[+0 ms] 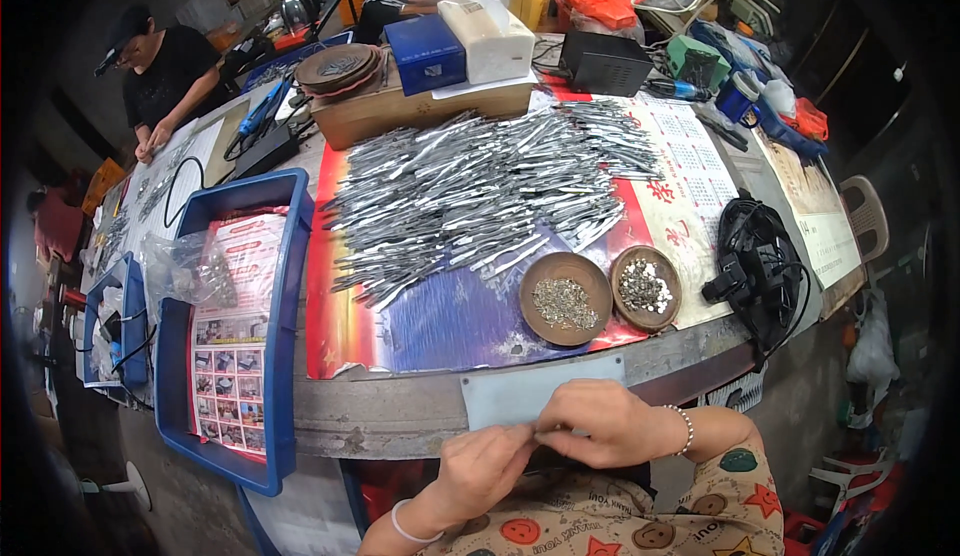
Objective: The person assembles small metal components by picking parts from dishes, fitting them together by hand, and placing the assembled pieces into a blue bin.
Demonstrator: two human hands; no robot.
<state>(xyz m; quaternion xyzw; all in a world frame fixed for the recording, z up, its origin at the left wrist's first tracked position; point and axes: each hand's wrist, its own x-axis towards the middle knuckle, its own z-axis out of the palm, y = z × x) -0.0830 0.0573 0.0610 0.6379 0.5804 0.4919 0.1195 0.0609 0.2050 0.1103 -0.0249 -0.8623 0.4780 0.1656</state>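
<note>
My left hand [485, 468] and my right hand [600, 420] meet just below the table's front edge, fingertips pinched together on a small thin metal piece [536, 434] that is mostly hidden. Both hands sit over a grey metal plate [520, 391] fixed to the table edge. Beyond it stand two round brown dishes: the left dish [566, 299] holds small metal bits, the right dish [646, 287] holds pale small parts. A large heap of silvery metal strips [480, 191] covers the middle of the table.
A blue tray [285, 286] lined with printed paper lies at left. A black cable bundle [757, 261] sits at right. Boxes, a black power unit [604, 61] and clutter fill the back. Another person [160, 76] works at the far left end.
</note>
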